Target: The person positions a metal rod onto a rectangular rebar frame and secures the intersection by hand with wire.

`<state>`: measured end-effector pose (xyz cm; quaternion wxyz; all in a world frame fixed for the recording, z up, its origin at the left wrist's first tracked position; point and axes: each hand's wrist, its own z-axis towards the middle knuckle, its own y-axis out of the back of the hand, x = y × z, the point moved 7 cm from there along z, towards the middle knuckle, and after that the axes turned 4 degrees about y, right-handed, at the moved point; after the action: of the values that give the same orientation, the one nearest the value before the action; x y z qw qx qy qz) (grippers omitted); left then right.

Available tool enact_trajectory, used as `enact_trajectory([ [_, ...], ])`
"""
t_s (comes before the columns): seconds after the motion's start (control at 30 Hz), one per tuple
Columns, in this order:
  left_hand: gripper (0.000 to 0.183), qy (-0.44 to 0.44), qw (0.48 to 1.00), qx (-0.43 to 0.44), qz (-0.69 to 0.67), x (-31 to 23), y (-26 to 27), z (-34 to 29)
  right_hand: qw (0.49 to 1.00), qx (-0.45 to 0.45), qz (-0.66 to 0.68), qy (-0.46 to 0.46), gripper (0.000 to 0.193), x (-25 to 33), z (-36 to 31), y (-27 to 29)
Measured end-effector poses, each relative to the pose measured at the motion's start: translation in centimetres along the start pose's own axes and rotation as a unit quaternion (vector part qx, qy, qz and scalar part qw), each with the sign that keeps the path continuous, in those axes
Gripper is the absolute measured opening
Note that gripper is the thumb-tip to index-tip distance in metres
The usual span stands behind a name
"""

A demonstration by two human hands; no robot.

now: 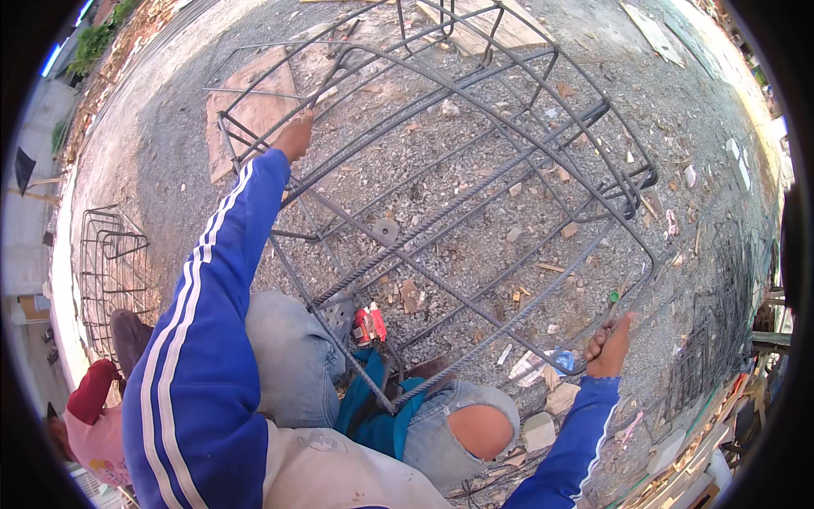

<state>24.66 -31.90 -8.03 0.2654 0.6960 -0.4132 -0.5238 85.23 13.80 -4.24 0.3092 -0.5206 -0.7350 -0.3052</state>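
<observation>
A large cage of steel rebar [373, 270], made of long bars and bent square ties, stretches before me over the gravel. Across it lies a big rounded loop of bent steel bar [543, 146]. My left hand [293, 137] is stretched far out, closed round the loop's bar at its far left side. At the near right corner of the loop, my right hand [608, 348] has its fingers curled round the bar. A twisted ribbed bar [424, 227] runs lengthwise through the cage. The near corner of the cage reaches my knees.
Plywood sheets [254, 106] lie on the gravel beyond the cage. Another rebar cage [110, 259] stands at the left, near a person in a pink shirt [97, 433]. A red packet [369, 324] and scraps lie by my legs. Bent steel ties [721, 339] are piled at the right.
</observation>
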Motion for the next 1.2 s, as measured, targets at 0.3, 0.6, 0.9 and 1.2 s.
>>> enact_trajectory([
  [0.3,0.051,-0.243,0.968,-0.054,-0.036,-3.8,7.2,-12.8,0.998,0.066,0.000,-0.010,0.057,1.3,-1.4,-0.2],
  [0.6,0.060,-0.140,0.984,0.001,0.113,-1.9,8.1,8.7,0.995,0.072,0.062,0.001,0.059,-1.7,-2.1,-10.2],
  [0.9,0.082,0.021,0.998,-0.067,0.001,2.8,8.1,9.3,0.994,0.032,-0.010,0.106,0.053,5.0,-0.5,-12.2],
  [1.2,0.083,0.019,0.999,-0.039,-0.007,2.3,7.7,10.3,0.996,0.060,-0.017,0.066,0.053,4.0,-1.7,-12.7],
])
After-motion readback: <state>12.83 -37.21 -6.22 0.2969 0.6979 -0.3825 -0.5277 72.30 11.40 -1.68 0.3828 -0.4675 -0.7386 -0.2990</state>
